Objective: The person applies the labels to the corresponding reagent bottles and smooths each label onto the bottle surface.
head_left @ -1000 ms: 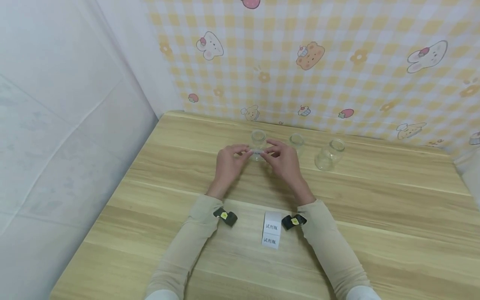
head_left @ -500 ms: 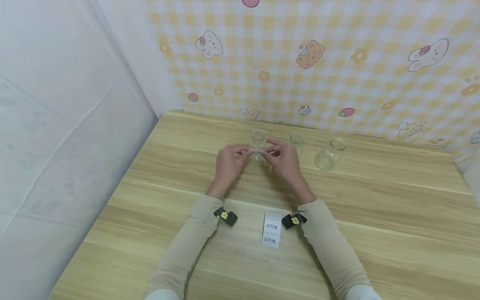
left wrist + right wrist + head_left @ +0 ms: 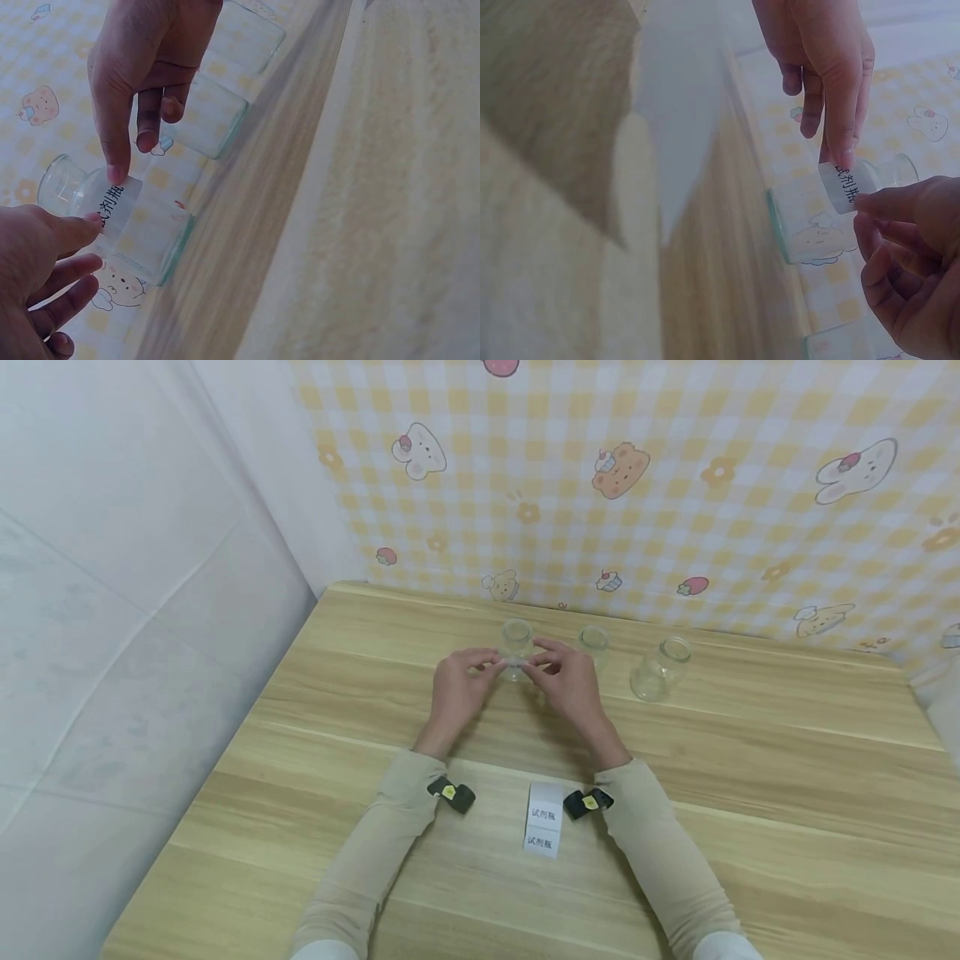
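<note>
A small white label (image 3: pixel 126 204) with black printed characters spans the front of a clear glass bottle (image 3: pixel 517 633), just below its shoulder. My left hand (image 3: pixel 457 687) pinches one end of this label between thumb and forefinger. At the opposite end, my right hand (image 3: pixel 572 687) pinches it the same way. The bottle stands upright on the table behind both hands; its mouth is uncapped. In the right wrist view, the label (image 3: pixel 837 187) is stretched between the two thumbs. Whether its whole back touches the glass, I cannot tell.
Two more clear glass bottles stand to the right, a middle one (image 3: pixel 595 642) partly behind my right hand and a far one (image 3: pixel 652 678). A label strip (image 3: pixel 543 838) lies on the wooden table (image 3: pixel 750 860) between my forearms. A checkered cloth (image 3: pixel 525 477) hangs behind.
</note>
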A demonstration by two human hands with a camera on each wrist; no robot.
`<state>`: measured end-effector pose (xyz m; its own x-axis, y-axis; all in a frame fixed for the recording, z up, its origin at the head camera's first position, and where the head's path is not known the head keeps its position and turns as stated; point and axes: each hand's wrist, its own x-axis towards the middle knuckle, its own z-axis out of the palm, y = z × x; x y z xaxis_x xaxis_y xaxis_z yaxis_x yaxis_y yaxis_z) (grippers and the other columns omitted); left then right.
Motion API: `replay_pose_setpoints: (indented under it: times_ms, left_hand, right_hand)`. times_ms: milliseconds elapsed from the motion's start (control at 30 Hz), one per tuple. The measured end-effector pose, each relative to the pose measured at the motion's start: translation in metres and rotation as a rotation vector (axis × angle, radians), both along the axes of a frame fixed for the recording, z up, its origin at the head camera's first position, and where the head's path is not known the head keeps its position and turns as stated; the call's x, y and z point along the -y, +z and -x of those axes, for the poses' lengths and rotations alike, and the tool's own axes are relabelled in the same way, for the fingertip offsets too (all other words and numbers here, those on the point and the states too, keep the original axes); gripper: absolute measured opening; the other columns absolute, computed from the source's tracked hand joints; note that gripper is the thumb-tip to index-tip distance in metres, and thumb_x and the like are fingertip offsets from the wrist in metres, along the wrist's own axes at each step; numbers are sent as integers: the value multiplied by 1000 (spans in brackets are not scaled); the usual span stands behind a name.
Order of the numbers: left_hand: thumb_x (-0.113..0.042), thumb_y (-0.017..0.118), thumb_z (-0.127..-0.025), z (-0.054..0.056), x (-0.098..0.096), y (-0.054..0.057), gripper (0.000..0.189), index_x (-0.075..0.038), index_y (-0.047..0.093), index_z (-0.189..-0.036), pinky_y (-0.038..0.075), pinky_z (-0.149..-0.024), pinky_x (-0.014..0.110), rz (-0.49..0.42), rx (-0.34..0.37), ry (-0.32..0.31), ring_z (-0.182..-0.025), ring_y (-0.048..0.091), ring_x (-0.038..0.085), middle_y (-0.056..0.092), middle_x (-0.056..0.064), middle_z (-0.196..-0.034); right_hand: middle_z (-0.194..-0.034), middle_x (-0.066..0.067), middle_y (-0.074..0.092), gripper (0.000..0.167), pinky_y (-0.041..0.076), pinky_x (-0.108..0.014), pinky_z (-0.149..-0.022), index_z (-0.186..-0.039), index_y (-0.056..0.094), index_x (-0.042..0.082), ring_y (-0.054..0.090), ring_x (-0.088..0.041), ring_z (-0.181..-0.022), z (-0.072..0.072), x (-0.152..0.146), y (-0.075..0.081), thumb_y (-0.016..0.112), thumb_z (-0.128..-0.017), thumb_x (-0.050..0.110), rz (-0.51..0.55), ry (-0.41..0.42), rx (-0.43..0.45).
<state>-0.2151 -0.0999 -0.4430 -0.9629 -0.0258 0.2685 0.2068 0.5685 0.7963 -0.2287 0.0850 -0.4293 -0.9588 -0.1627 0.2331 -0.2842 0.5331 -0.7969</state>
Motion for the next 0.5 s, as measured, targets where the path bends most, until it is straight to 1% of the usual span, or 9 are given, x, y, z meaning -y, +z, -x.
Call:
replay_pose_setpoints:
  times_ms: [267,500]
  left_hand:
    - [-22,79,-94,0,0,0,13,-11,82,-99,54,-91,41,-2,0,1,-95,70,22,76,9,-118]
    - [-24,78,-95,0,0,1,12,-13,82,-99,54,-93,41,6,21,9,-96,70,21,76,8,-117]
  right_hand:
    - [-134,-12,69,16,48,-18,-52,-96,80,-4,72,-25,-72,1,0,0,78,-93,12,6,-13,17]
    - [-135,-13,68,16,48,-18,-53,-96,80,-4,71,-24,-71,0,1,1,79,-93,12,5,-19,27]
